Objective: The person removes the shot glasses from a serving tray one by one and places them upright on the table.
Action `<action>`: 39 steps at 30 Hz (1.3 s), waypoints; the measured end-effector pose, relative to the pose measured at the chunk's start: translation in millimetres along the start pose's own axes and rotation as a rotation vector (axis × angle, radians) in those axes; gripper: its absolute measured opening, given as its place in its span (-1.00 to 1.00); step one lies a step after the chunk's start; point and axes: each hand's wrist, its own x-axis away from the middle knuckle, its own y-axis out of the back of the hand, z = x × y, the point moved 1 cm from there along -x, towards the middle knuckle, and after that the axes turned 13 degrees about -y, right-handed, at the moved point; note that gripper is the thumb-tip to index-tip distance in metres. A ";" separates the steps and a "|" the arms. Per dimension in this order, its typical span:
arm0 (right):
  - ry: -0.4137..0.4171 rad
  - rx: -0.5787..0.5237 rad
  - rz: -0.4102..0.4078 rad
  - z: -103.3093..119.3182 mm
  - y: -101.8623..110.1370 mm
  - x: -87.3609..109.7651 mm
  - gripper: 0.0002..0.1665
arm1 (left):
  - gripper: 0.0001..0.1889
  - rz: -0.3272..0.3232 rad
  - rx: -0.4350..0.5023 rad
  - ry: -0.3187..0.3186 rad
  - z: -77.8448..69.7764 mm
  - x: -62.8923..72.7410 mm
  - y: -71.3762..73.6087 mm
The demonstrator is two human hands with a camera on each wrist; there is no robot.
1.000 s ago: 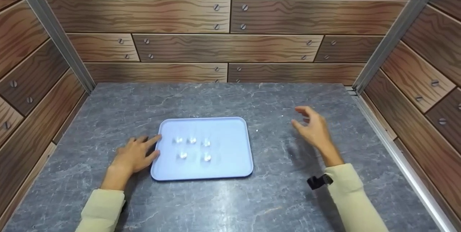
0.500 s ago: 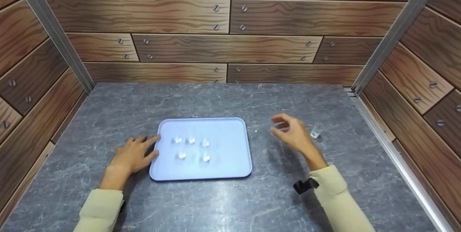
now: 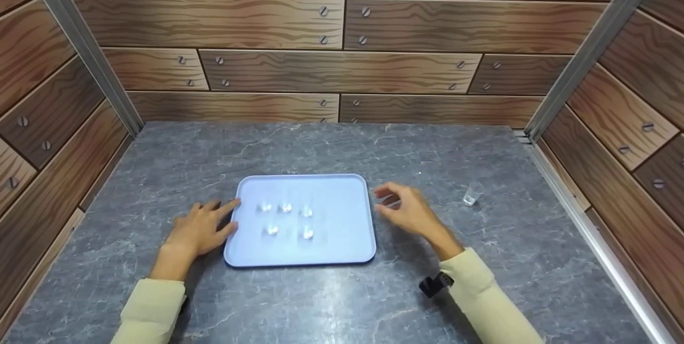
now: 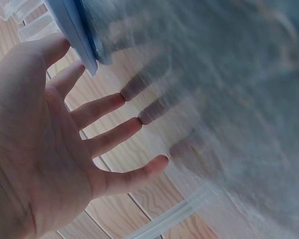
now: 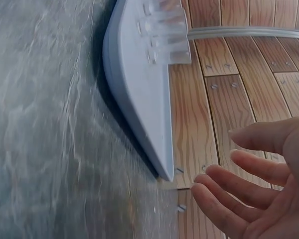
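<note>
Fingers point(image 3: 227, 208) apart on both, I see the left hand point(image 3: 193, 231) touching the tray point(image 3: 344, 226) at its left rim, the right hand point(image 3: 410, 210) near its right; five clear cups point(image 3: 307, 233) stand on it, another cup point(image 3: 471, 195) farther right.

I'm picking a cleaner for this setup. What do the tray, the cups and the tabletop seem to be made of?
Tray: probably plastic, satin pale blue, with a rounded rim that looks molded. Cups: glossy and see-through; clear plastic or glass, the look leaves it open. Tabletop: marble-like veining and a reflective sheen; perhaps stone or printed laminate.
</note>
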 end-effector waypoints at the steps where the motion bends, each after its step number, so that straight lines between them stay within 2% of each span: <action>1: 0.001 -0.003 0.006 1.4 -2.1 -0.6 -0.64 | -0.39 0.000 0.000 -0.001 0.0 0.1 0.3; 21: 0.065 -0.117 0.167 37.5 -46.9 -7.9 -0.61 | -0.40 -0.007 0.005 -0.001 0.1 0.8 -1.0; 31: -0.015 -0.340 0.286 41.2 -68.2 -17.5 -0.51 | -0.40 -0.002 0.000 0.000 0.0 -1.0 0.2; 39: -0.020 -0.361 0.325 39.1 -83.6 -27.3 -0.49 | -0.40 -0.007 0.000 0.001 0.4 -0.8 -1.0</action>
